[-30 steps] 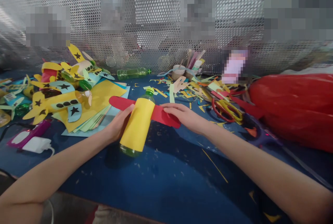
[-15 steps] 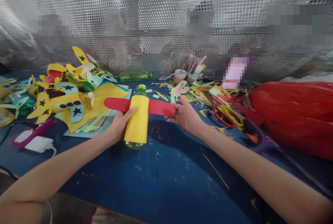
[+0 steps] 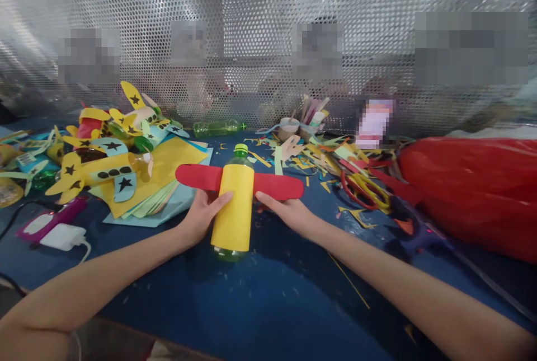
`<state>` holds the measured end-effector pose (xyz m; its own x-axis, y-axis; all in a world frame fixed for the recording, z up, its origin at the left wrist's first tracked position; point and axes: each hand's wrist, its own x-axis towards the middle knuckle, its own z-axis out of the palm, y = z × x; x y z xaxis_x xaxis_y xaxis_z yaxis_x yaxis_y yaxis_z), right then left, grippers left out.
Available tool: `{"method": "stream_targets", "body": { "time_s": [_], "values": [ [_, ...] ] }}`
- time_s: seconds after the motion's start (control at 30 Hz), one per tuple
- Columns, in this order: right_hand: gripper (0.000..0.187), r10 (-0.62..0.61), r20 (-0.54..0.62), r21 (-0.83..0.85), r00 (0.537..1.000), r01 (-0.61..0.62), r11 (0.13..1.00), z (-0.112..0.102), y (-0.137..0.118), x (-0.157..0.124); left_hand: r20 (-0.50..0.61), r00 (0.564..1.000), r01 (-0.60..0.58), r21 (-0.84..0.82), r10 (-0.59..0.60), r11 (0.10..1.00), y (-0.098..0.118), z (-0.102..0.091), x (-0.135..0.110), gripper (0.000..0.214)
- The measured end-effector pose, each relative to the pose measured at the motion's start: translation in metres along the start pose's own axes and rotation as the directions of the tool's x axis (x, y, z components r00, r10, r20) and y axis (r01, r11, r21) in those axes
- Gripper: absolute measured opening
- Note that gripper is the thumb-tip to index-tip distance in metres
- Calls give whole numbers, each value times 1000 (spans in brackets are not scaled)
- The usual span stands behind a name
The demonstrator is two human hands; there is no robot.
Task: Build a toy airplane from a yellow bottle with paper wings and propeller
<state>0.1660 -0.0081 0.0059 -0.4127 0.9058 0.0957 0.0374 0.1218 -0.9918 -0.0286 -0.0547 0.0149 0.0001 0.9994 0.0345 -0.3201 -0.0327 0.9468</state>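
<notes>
A green plastic bottle wrapped in yellow paper (image 3: 235,207) is held a little above the blue table (image 3: 260,294), cap pointing away from me. A long red paper wing (image 3: 277,184) runs across beneath it, sticking out on both sides. My left hand (image 3: 203,215) grips the bottle's left side, thumb on the yellow wrap. From the right, my right hand (image 3: 287,212) holds the bottle and the red wing, fingers curled under them.
Finished yellow bottle planes with black stars (image 3: 96,168) lie on a stack of coloured paper (image 3: 168,182) at left. Red-and-yellow scissors (image 3: 363,187) and paper scraps lie at right, beside a red plastic bag (image 3: 474,187). A perforated metal screen (image 3: 260,42) stands behind.
My right hand moved from the red wing's right end in to the bottle's side. The bottle and wing shifted slightly right and toward me.
</notes>
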Motion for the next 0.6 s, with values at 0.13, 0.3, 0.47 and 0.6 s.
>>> {"method": "stream_targets", "body": {
  "time_s": [0.13, 0.3, 0.47, 0.6],
  "values": [
    [33, 7, -54, 131, 999, 0, 991, 4, -2, -1, 58, 998, -7, 37, 5, 999, 2, 4, -4, 72],
    [30, 61, -111, 242, 992, -33, 970, 7, -4, -2, 116, 993, -27, 62, 19, 998, 2, 5, -4, 76],
    [34, 92, -158, 228, 983, -55, 972, 7, -2, -1, 133, 991, -20, 73, 11, 997, -6, 0, -2, 80],
    [32, 94, -212, 211, 973, -49, 976, 5, 1, 2, 181, 982, 42, 84, -56, 996, -10, -3, -1, 74]
  ]
}}
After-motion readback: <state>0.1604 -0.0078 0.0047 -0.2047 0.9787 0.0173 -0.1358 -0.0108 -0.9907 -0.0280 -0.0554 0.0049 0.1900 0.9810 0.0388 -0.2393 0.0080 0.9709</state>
